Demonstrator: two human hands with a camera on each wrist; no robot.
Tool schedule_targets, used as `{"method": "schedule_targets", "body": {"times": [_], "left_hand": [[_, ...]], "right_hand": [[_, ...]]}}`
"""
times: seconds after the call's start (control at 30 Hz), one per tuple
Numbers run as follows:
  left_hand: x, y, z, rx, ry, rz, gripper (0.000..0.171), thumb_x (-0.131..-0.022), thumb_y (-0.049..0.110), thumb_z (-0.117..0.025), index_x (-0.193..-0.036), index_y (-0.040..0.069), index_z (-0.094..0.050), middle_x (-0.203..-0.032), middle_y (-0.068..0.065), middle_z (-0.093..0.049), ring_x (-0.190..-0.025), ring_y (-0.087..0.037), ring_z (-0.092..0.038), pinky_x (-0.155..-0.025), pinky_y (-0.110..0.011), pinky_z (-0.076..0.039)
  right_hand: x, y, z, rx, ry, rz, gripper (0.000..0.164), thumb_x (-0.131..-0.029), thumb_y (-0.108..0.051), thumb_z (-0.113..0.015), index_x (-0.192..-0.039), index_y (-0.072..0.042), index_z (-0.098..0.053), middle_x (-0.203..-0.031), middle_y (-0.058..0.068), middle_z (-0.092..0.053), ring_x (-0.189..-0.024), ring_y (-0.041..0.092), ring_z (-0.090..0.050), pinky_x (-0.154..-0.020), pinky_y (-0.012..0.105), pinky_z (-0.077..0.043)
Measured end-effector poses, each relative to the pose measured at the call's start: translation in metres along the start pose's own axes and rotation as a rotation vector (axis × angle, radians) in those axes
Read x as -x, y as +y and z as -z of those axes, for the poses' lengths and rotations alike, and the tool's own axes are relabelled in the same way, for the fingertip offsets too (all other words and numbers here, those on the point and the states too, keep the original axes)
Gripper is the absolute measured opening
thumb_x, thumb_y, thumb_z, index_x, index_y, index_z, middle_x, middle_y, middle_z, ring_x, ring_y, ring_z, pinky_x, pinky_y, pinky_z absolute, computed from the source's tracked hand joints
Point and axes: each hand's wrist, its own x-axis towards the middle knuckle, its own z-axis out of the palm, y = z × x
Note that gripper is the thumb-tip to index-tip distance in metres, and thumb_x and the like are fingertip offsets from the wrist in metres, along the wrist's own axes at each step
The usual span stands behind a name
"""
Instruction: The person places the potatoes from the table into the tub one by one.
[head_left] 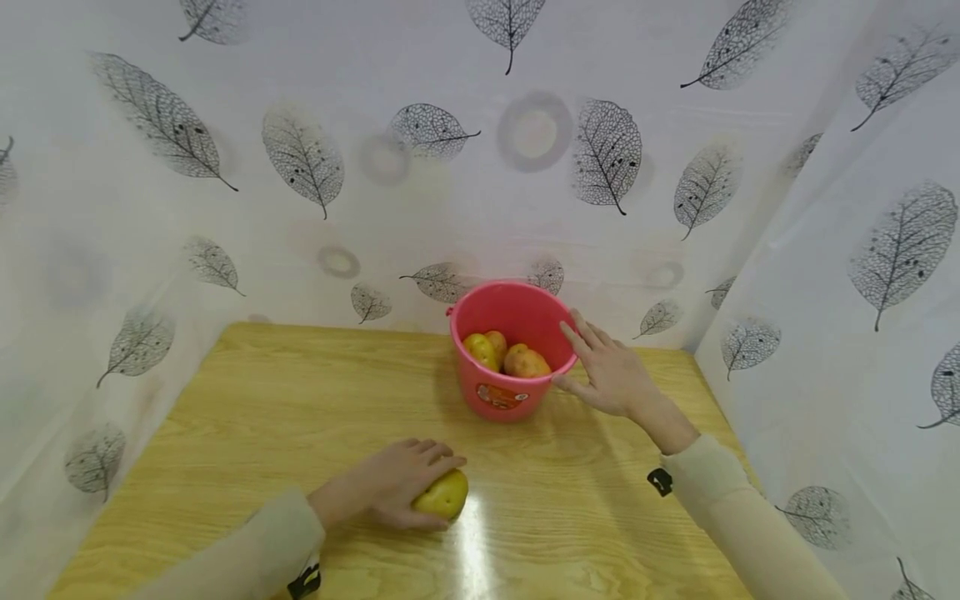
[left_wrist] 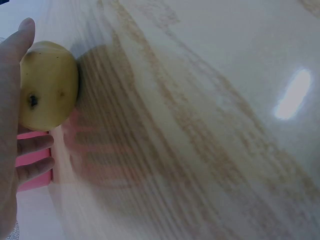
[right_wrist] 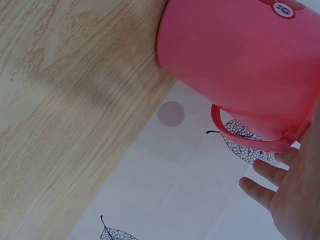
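Observation:
A yellow potato (head_left: 444, 495) with dark spots is in my left hand (head_left: 405, 483), low over the front middle of the table; thumb and fingers grip its sides. The left wrist view shows the same potato (left_wrist: 49, 85) beside the palm. Farther back stands an upright pink bucket (head_left: 491, 408) with several potatoes (head_left: 527, 362) inside. My right hand (head_left: 611, 371) is at the bucket's right rim, its fingers fairly straight and spread, the thumb near the front edge. In the right wrist view its fingers lie by the bucket's handle (right_wrist: 240, 140), which hangs down the side.
The wood-grain table (head_left: 315, 400) reaches back to a white leaf-printed sheet (head_left: 450, 208) that hangs behind and at both sides. The bucket stands close to the table's back edge. A bright light reflection lies on the tabletop.

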Motion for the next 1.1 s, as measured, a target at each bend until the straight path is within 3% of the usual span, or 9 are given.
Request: {"method": "schedule_targets", "body": {"times": [0.5,1.1], "left_hand": [[0.0028,0.0044,-0.0062,-0.021,-0.013,0.000,0.090,-0.094,0.078,-0.053,-0.162,0.020,-0.040,-0.145,-0.007,-0.062,-0.135,-0.026,-0.061,-0.115,-0.051,-0.052],[0.0031,0.0026,-0.0098,-0.028,0.047,0.009,0.077,-0.095,0.070,-0.058,-0.154,0.021,-0.048,-0.132,-0.002,-0.066,-0.124,-0.020,-0.064,-0.109,-0.048,-0.056]], "right_hand": [[-0.0001,-0.0003,-0.0009,-0.013,-0.004,-0.020,0.092,-0.099,-0.062,-0.057,-0.168,-0.009,-0.027,-0.179,0.014,-0.016,-0.155,0.046,-0.040,-0.114,0.068,-0.048],[-0.0001,-0.0002,-0.0010,-0.012,0.002,-0.019,0.092,-0.098,-0.061,-0.057,-0.167,-0.009,-0.028,-0.179,0.014,-0.017,-0.154,0.046,-0.042,-0.113,0.067,-0.049]]}}
